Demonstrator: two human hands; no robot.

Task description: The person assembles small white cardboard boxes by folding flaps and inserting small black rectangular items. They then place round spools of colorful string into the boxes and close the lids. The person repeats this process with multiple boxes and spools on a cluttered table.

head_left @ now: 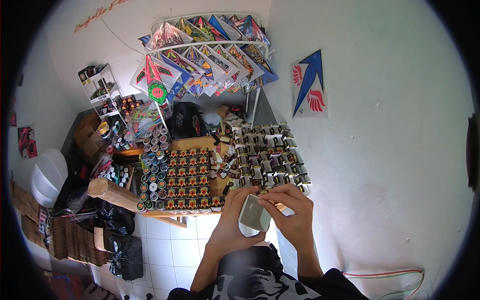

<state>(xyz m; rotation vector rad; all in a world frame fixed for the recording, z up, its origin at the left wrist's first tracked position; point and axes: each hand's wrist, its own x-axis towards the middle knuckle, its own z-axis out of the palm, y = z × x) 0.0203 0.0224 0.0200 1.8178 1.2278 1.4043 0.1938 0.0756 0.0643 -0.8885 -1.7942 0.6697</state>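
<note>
The small box point(254, 216) sits between the two hands, tilted, its open mouth turned upward and showing a plain, pale grey-white inside with a squarish outline and thin card walls. The left grip point(228, 224) grasps it, curving around its left side with the thumb below; the right grip point(294, 215) has its fingertips on the upper right edge. Beyond the grip, the desk point(218, 188) carries rows of open cartons point(270, 159), and, farther left, black boxes point(188, 181) with red-and-gold emblems.
</note>
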